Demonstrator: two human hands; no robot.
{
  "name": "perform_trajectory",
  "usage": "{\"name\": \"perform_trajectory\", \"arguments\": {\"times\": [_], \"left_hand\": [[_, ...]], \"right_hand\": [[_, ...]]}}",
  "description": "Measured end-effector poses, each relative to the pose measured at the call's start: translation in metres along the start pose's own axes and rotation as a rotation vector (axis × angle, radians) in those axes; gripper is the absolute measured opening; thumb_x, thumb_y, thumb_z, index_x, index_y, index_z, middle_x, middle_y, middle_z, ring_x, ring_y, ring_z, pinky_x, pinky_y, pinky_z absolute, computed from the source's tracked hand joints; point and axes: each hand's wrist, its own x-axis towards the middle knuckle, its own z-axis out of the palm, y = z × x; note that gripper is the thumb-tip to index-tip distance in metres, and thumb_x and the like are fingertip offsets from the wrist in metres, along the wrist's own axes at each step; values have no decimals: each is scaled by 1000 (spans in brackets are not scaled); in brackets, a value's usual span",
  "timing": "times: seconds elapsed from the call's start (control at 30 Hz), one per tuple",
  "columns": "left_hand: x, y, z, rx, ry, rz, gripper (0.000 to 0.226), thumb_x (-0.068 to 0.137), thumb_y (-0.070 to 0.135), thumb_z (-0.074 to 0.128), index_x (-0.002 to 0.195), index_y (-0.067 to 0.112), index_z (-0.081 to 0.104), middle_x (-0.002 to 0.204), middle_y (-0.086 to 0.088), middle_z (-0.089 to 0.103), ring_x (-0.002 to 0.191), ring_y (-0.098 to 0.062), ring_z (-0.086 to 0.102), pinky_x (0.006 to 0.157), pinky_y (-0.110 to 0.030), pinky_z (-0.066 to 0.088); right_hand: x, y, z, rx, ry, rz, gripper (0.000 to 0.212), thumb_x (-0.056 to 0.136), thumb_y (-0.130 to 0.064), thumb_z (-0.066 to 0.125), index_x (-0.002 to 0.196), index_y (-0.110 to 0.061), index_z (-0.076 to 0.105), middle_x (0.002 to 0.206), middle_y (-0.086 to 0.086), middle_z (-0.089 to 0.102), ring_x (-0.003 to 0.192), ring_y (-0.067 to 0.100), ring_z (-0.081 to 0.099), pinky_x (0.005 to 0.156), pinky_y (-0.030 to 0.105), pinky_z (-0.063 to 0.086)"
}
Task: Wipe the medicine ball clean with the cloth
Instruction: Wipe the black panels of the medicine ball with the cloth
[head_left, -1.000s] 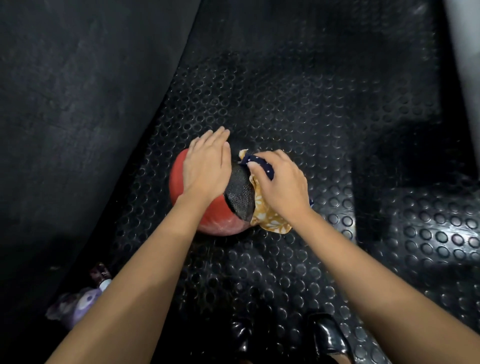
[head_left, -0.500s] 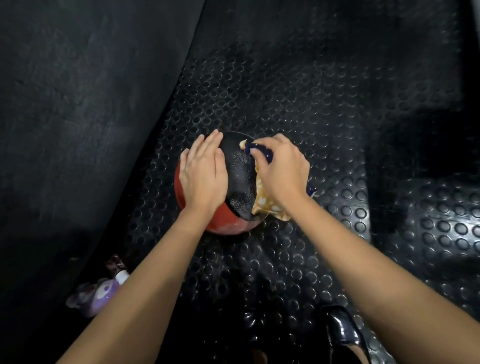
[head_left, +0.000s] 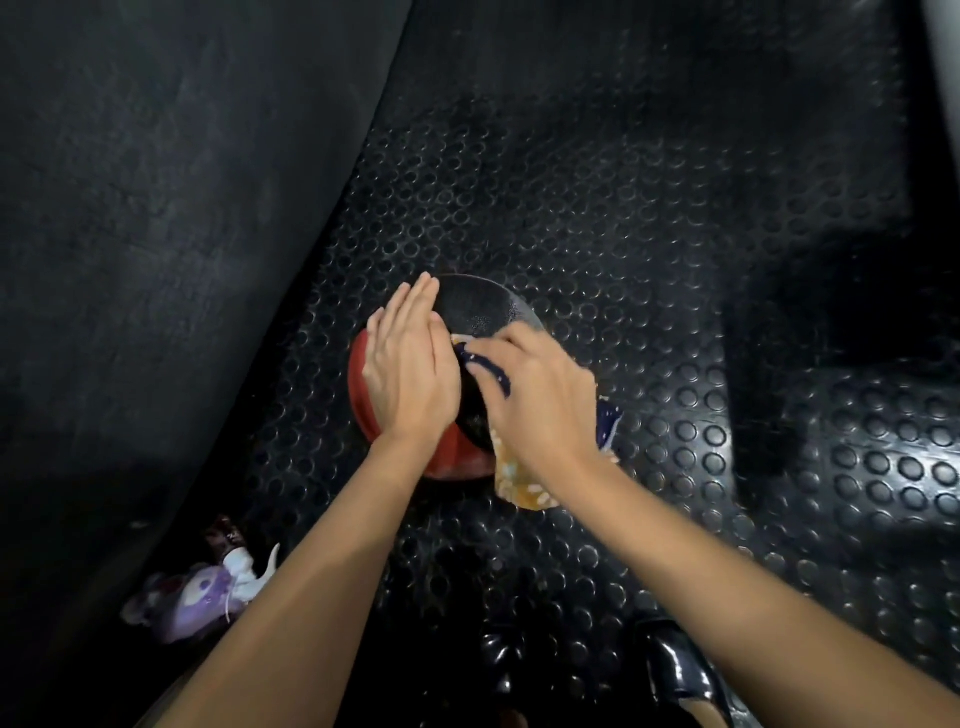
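Steadying medicine ball (head_left: 478, 312) left hand (head_left: 408, 369) | right hand (head_left: 540, 400) presses cloth (head_left: 519, 480)

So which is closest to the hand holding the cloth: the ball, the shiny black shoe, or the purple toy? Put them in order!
From the right hand in the head view:
1. Medicine ball, right under it, touched through the cloth.
2. Shiny black shoe, below it near the bottom edge.
3. Purple toy, far off at the lower left.

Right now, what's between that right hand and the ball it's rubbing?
In the head view, the cloth, yellow and navy patterned, lies between the right hand and the medicine ball. The left hand rests bare on the ball.
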Motion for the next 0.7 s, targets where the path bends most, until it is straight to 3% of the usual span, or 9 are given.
{"name": "perform_trajectory", "arguments": {"times": [0.17,0.37,0.57,0.7], "left_hand": [[-3,2,3,38,11,0,50,94,20,27,136,11,52,144,2,47,139,-12,34,117,-33,19],[1,2,3,43,3,12,51,94,20,24,135,9,51,144,-1,48,139,-14,35,117,-36,21],[-3,11,11,100,13,27,48,96,19,26,135,9,51,144,-1,48,139,-15,34,117,-33,16],[4,13,12,116,0,28,51,95,21,23,136,10,50,144,-1,47,139,-15,34,116,-28,12]], "right_hand": [[44,14,3,-35,-39,138,23,93,-33,54,111,-28,66,103,-7,60,97,17,57,69,30,42],[-3,6,-2,3,15,27,13,84,-25,67,96,-25,71,86,-7,62,79,16,60,53,26,46],[38,31,0,11,-18,295,20,91,-33,57,107,-29,68,103,-8,62,95,18,59,73,31,43],[-15,14,-7,61,34,110,15,85,-27,65,99,-25,71,90,-9,63,83,14,60,61,27,48]]}}
